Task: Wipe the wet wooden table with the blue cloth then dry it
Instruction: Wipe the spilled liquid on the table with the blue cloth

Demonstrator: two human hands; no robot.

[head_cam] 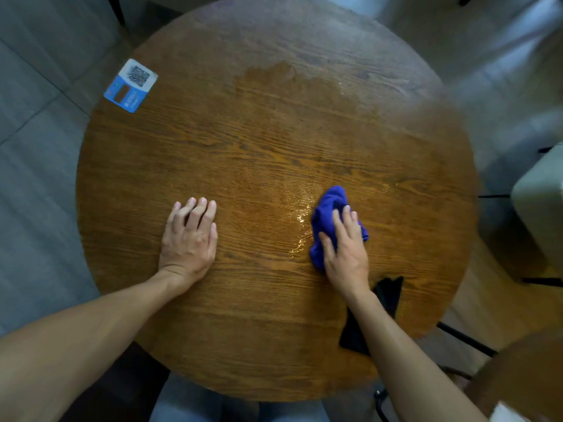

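A round wooden table (262, 141) fills the view. A wet film covers its middle and far part, with shiny puddles (300, 217) just left of the cloth. My right hand (345, 245) presses a bunched blue cloth (330, 205) flat on the table, right of centre; the cloth sticks out ahead of and to the left of the fingers. Left of centre my left hand (190, 239) rests palm down on dry wood, fingers slightly apart, holding nothing.
A blue and white QR-code card (131, 85) lies at the table's far left edge. A black cloth (384, 303) lies under my right forearm near the front right edge. A pale chair (539, 202) stands to the right, another wooden surface (524, 373) at bottom right.
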